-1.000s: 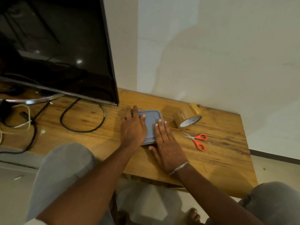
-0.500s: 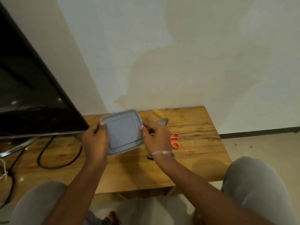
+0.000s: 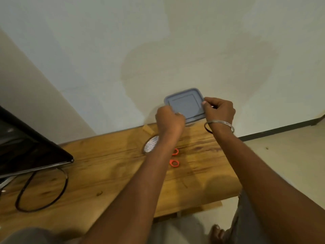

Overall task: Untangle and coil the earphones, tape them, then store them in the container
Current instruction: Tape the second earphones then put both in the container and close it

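The near right part of the tabletop [image 3: 202,182] lies bare, leaving open room for a hand to come down or slide across. Toward the far edge, the tape roll [image 3: 150,144] and the orange scissors [image 3: 174,158] sit close together under the left forearm, crowding the middle strip. On the left, a looped black cable [image 3: 42,192] covers much of the surface, and the dark screen [image 3: 26,147] overhangs that corner. Both hands, left hand [image 3: 169,119] and right hand [image 3: 219,110], hold the grey container [image 3: 185,103] up near the wall [image 3: 158,50], which blocks any reach beyond.
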Demonstrator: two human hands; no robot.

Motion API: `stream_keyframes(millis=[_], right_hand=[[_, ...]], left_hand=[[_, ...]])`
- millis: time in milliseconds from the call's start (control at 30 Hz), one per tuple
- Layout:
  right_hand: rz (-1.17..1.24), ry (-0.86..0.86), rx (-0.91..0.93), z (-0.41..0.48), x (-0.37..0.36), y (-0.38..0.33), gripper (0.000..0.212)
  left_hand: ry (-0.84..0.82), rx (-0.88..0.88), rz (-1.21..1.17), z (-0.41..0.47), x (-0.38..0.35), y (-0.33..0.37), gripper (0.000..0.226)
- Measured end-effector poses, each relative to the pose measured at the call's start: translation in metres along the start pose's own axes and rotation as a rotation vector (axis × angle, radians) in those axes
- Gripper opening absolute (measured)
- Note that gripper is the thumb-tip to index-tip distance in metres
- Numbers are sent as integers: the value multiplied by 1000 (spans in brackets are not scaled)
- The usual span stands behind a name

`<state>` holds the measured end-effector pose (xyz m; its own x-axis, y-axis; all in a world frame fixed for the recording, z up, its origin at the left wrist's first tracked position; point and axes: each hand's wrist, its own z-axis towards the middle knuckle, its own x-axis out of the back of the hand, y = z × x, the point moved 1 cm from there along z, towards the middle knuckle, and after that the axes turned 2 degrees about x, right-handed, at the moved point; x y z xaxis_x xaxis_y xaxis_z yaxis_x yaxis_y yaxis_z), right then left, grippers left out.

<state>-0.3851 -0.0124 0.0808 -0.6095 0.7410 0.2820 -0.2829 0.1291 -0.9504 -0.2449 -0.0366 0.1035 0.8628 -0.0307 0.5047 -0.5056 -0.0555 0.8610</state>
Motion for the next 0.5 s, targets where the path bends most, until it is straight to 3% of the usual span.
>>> stream_keyframes(millis=[400, 500], right_hand=[[-189, -184, -271, 21, -13, 68, 32], [-242, -227, -303, 18, -12, 70, 38]], left_hand=[[-132, 41, 242, 11, -68, -42, 24], [-160, 9, 273, 12, -73, -50, 17]])
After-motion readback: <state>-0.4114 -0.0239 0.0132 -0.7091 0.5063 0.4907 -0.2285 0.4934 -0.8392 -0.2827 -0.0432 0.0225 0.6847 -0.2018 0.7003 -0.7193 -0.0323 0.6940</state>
